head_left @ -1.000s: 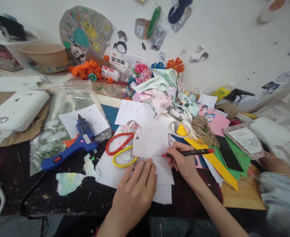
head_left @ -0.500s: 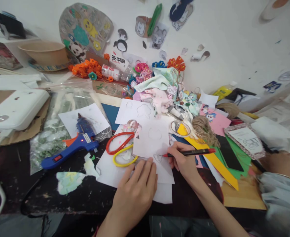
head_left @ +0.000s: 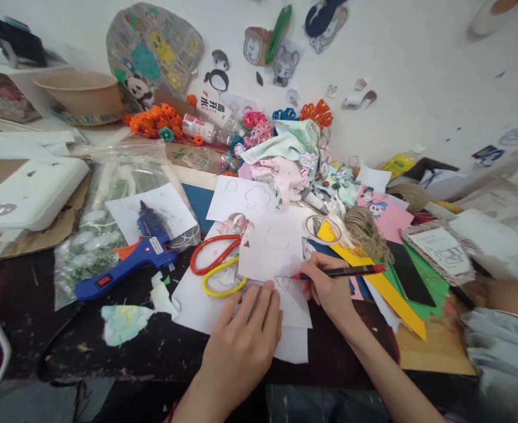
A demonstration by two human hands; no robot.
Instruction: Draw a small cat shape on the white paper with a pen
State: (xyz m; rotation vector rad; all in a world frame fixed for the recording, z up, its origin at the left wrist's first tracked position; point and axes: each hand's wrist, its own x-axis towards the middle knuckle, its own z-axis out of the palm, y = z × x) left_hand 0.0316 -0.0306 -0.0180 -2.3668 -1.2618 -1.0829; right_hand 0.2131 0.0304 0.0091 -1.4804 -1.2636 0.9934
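Note:
My right hand (head_left: 327,285) is closed round a dark pen (head_left: 351,271) with a red end, its red tip at a small pencil-like outline on a sheet of white paper (head_left: 294,308). Flat on that sheet lies my left hand (head_left: 246,326), fingers stretched out and holding nothing. Just above my fingers, a smaller piece of white paper (head_left: 271,255) bears a faint rounded outline. Scissors with one red handle (head_left: 215,254) and one yellow handle (head_left: 224,278) lie left of it, their blades hidden. Another drawn sheet (head_left: 241,198) lies farther back.
A blue glue gun (head_left: 129,264) with a lit red light rests at left, near a plastic bag (head_left: 87,247) and white device (head_left: 30,194). Fabric scraps (head_left: 285,170), twine (head_left: 367,229) and yellow card (head_left: 382,291) lie behind and right. Another person's arm (head_left: 505,299) reaches in at far right.
My hands and the pen stay nearly in place. At far right, the other person's hand has shifted slightly. The whole view has moved a little.

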